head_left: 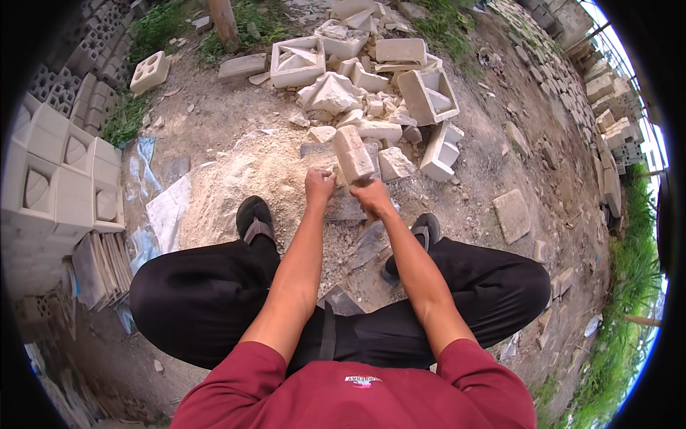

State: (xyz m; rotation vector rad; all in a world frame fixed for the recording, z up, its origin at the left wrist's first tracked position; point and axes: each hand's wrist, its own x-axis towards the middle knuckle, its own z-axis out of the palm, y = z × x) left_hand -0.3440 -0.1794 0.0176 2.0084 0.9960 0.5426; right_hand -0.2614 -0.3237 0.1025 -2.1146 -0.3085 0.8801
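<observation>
My right hand point(373, 196) is closed round the short handle of a mallet with a thick, blocky, dust-pale head point(352, 154). The head is raised over a dark grey slab point(346, 208) on the ground between my feet. Close by on the left, my left hand point(319, 184) is closed, its fingers pinched at a small pale chunk that is partly hidden by them. Crushed, sandy rubble point(239, 186) heaps up beside the slab on the left. Just beyond the mallet lies a broken pale lump point(395, 164).
Ahead rises a pile of broken pale blocks, with a square hollow block point(297, 62) and another tilted one point(428, 96). Patterned blocks point(75, 154) are stacked at left above leaning thin boards point(103, 268). A flat slab point(511, 216) lies on the right; a post point(224, 23) stands far off.
</observation>
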